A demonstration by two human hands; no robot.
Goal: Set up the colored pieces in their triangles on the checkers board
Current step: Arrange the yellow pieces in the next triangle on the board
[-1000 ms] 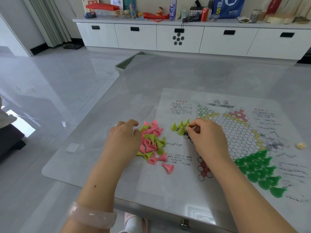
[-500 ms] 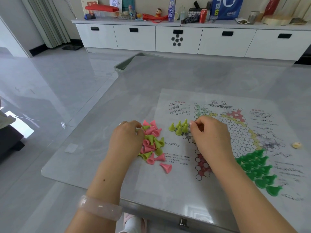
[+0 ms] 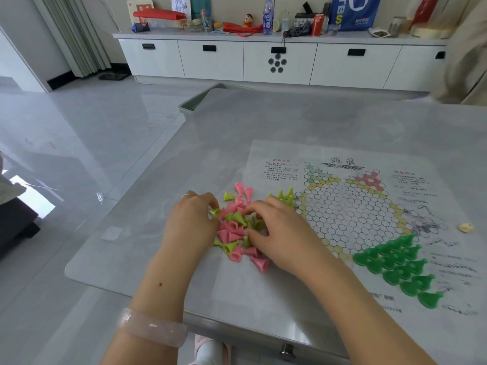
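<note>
The paper checkers board lies flat on the grey table. Dark green pieces fill its near-right triangle. A few yellow-green pieces stand at its left point. To the left of the board is a loose pile of pink and yellow-green pieces. My left hand rests at the pile's left edge, its curled fingertips closed on a yellow-green piece. My right hand covers the pile's right side, with thumb and fingers spread among the pieces and nothing visibly gripped.
A small cream object lies on the sheet's right margin. A green bin stands just past the table's far-left corner. The table's near edge runs under my forearms. A white cabinet lines the back wall.
My right hand has left the yellow-green pieces at the board's left point and moved left and nearer, onto the loose pile. My left hand stayed at the pile.
</note>
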